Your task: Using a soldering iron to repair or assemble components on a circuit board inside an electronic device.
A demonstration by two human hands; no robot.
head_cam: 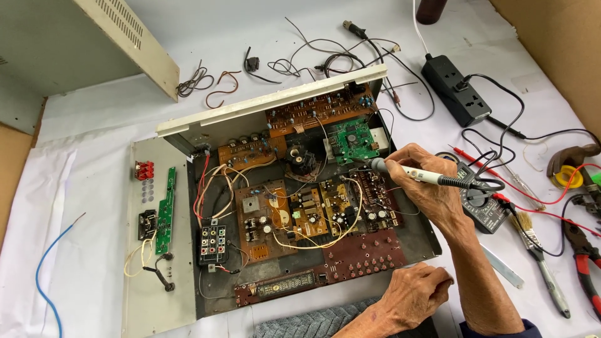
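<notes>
Nearest, at six o'clock, the left hand [418, 294] rests knuckles-up on the front lip of the open grey metal amplifier chassis [426, 241], its fingers curled loosely under and holding nothing that shows; a patch of grey knitted cloth [319, 324] lies just beside it at the lower edge. Just past that hand runs the dark red front-panel circuit board with rows of small buttons [369, 256], close along the chassis front edge, with little free room between hand and board.

At three o'clock the right hand [426, 184] comes in over the right chassis wall, its fingers closed in a pen grip around the white-handled soldering iron [407, 171]. The iron lies nearly level, its tip pointing toward nine o'clock and meeting the brown board of components [375, 200] at the right of the chassis. Whether the tip touches a joint is too small to tell. Yellow and white wires loop across the middle boards, crowding the space left of the tip.

Right of the chassis the white counter [94, 112] carries a black multimeter [479, 203] under the wrist, red-handled pliers [585, 266] at the edge, and farther off, at one o'clock, a black power strip [456, 89]. At eleven o'clock the cream metal cover [131, 44] stands clear, with open counter below it.
</notes>
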